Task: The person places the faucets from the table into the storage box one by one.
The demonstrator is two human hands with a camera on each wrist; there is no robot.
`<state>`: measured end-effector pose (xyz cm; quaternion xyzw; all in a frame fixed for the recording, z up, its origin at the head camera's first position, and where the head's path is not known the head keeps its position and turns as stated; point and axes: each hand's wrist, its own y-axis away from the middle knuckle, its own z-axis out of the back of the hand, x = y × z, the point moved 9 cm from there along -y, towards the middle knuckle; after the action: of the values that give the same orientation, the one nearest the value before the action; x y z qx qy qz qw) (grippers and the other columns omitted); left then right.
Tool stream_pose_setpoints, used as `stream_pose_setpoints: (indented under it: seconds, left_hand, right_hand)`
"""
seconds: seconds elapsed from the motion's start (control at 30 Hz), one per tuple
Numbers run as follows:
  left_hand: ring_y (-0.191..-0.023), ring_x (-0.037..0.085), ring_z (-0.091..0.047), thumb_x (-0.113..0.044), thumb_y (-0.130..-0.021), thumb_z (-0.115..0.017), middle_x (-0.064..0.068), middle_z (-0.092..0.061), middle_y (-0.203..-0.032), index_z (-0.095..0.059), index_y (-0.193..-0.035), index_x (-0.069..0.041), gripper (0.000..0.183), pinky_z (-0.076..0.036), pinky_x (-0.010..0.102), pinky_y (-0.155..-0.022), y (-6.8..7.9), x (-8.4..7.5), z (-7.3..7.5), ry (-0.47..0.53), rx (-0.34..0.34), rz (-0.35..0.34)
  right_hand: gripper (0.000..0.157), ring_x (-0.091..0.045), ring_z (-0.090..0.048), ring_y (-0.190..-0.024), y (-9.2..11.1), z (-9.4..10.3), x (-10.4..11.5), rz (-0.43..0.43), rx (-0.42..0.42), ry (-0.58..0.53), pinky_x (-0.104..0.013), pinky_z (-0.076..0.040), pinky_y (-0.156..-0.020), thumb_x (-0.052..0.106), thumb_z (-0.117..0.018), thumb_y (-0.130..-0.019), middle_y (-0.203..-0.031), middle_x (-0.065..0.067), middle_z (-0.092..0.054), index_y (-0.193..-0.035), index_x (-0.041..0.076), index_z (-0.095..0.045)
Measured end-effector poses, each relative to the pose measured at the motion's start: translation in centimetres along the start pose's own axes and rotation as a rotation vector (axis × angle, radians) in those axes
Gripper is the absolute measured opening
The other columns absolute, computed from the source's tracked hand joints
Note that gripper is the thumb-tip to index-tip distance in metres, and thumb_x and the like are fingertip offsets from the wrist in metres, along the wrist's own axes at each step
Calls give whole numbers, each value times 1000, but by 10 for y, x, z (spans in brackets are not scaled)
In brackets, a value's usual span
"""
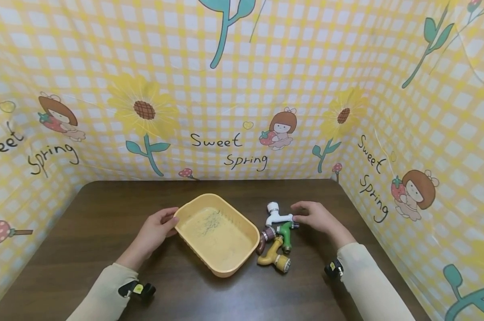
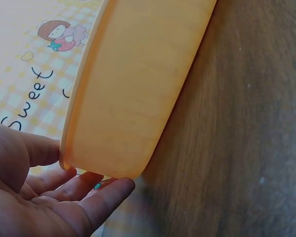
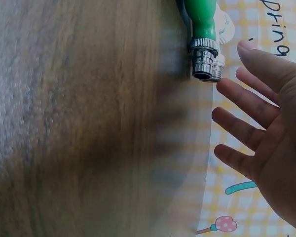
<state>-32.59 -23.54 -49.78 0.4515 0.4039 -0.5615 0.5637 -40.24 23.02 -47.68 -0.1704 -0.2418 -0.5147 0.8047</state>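
Head view first: hands at basin and taps

Head view: left hand rests vs. the near-left corner of the yellow basin, thumb on the rim, fingers loosely bent along the wall; not a firm grip as far as I can tell. Basin sits mid-surface, empty. Right hand is just right of a pile of taps: white tap at the back, green tap in the middle, yellow tap nearest, brown one beside the basin. Fingertips are at the white tap's spout and the green tap's end; holding nothing. Risk, imo: taps lie tangled, so lifting one could drag or roll the others.

Left wrist view: basin wall fills the frame, corner wedged between thumb and fingers. Fingers nearly straight under the base edge, hand wide. Risk: w/ so light a hold, the basin may slide on the smooth wood if a tap drops in hard.

Right wrist view: hand spread wide, fingers straight and apart, empty. Green tap's metal threaded end is just beside the fingertips; can't tell if touching. White tap only peeks behind it. Risk: rounded metal end is slick, a pinch there could slip.
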Motion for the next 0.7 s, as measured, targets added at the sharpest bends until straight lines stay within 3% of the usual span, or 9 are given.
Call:
stream_pose_setpoints:
  seconds: [0.7]
  left_hand:
    - [-123,37,-62,-16,-108,-54,28,-56,-139,-45,-150,3,47,-60,37,-91,-1,2,2,-8,-8,14]
  right_hand:
    - [30,-28,-64,-116,-13,-11,5,-35,94,73,-51,-50,-103,19,-74,-94,-119,-7,-72,-124,11,-72]
